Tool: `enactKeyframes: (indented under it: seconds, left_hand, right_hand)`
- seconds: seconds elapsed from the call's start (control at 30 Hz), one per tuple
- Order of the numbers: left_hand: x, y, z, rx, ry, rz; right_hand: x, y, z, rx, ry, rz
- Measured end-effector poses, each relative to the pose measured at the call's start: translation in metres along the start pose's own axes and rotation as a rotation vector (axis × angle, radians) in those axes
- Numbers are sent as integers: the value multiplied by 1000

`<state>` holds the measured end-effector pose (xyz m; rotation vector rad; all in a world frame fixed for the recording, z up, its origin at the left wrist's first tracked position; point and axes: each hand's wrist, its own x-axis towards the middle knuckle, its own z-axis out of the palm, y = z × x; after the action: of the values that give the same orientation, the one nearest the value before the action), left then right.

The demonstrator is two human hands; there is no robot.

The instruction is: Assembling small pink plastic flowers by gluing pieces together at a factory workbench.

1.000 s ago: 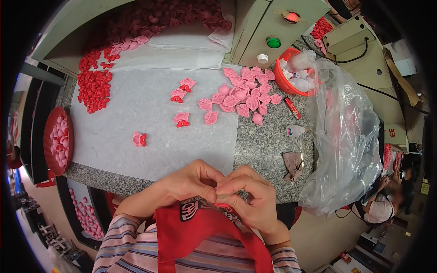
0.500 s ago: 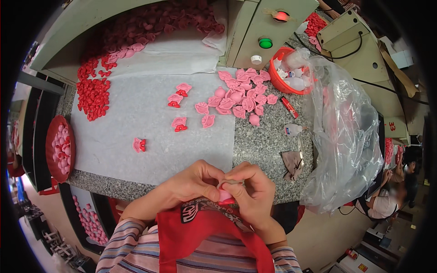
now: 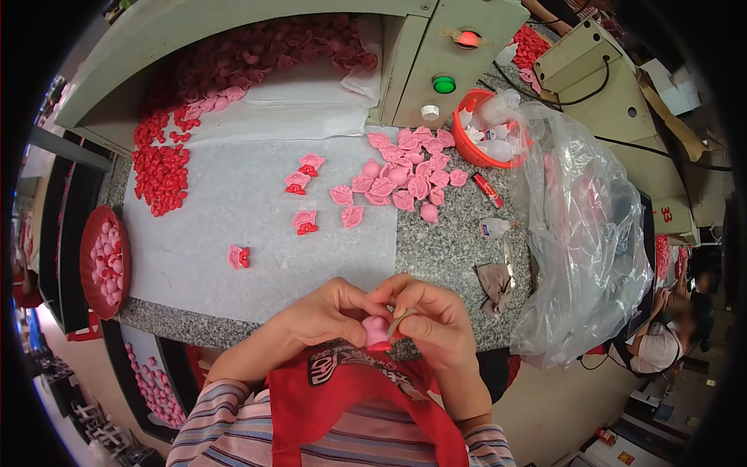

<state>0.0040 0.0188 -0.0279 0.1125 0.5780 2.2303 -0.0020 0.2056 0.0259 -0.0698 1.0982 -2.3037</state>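
Observation:
Close in front of my apron, my left hand pinches a small rounded pink plastic piece with a red base between thumb and fingers. My right hand is closed on a thin grey-green strip, held against or just beside the pink piece; its material is unclear. Ahead on the white paper sheet lie a few joined pink-and-red pieces, one of them apart at the left. Several loose pink shell-like parts are heaped across the sheet's right edge and the granite.
Red parts pile up at the left, beside a red basket of pink pieces. A pale green machine stands behind. Rightward are an orange basket of bottles, a red tube, a small bottle, a brown rag and a clear plastic bag.
My right fingers have shifted slightly away from the left, showing more of the strip and the pink piece. The piece has turned more upright. The whole view has shifted slightly.

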Motion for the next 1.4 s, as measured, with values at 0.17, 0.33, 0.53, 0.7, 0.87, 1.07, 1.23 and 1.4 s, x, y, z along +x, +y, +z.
enactKeyframes:
  seconds: [0.17,0.33,0.53,0.7,0.87,1.07,1.23,1.4]
  left_hand:
    - [-1,-3,1,-49,-22,8]
    - [1,-4,5,-41,32,0]
    - [-2,-2,-1,-56,-1,-50]
    - [-2,2,6,-41,115,-51]
    - [1,-3,0,4,71,7]
    - [1,2,-1,-33,27,-32]
    - [3,0,0,69,109,-32]
    - [14,3,24,296,267,202]
  right_hand:
    - [-2,-4,6,-470,-63,-70]
    - [-8,13,19,-549,139,-226]
    - [3,-7,4,-374,-42,-100]
    - [-2,1,10,-584,-52,-140]
    - [0,20,18,-499,230,-305]
    - [9,-1,-1,-466,-117,-101]
    - [8,18,13,-576,190,-329]
    - [23,4,-3,40,347,-470]
